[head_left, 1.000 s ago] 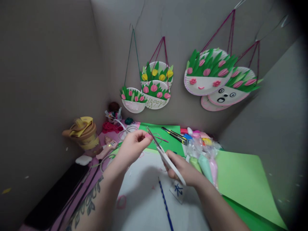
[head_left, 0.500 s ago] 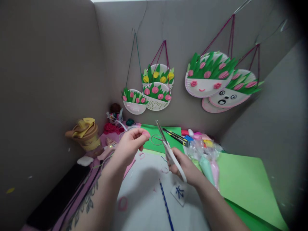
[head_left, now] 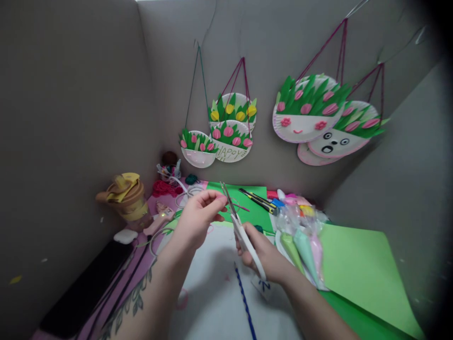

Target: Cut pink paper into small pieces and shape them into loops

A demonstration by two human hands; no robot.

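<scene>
White-handled scissors (head_left: 244,236) gripped in the right hand (head_left: 262,252) slant forward-left, blades (head_left: 231,203) just beside the left hand (head_left: 201,215), which pinches a small pink piece (head_left: 222,197).

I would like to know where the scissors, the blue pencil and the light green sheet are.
Scissors (head_left: 243,232): head view, on the white handle.
Blue pencil (head_left: 244,301): head view, on its shaft.
Light green sheet (head_left: 361,267): head view, on its middle.
</scene>
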